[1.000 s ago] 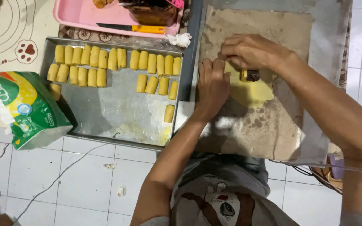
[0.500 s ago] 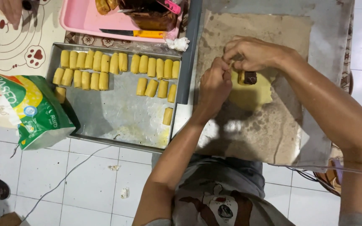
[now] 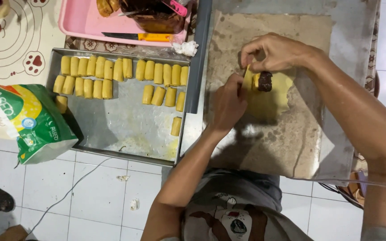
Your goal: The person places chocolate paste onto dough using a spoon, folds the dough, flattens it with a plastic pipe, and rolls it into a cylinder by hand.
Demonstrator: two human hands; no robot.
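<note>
The yellow dough sheet (image 3: 269,96) lies on a worn brown board (image 3: 269,143), just right of the metal baking tray (image 3: 126,129). At the sheet's top edge sits a dark lump of filling (image 3: 265,81). A second ago both hands pressed close together over that spot and hid it; now they have parted enough to bare the filling and a lifted lip of dough beside it, so the wrapping looks begun but not closed.

The right hand (image 3: 275,51) curls over the sheet's upper edge, fingertips pinching dough just beside the filling. The left hand (image 3: 228,105) is loosely clenched at the sheet's left edge, thumb against the dough; whether it truly grips the edge I cannot tell.

In the tray, rows of finished yellow rolls (image 3: 121,70) fill the far end, with a few loose ones nearer its middle. A green and yellow bag (image 3: 32,122) overlaps the tray's left corner, and a pink tray (image 3: 74,22) sits beyond it.
</note>
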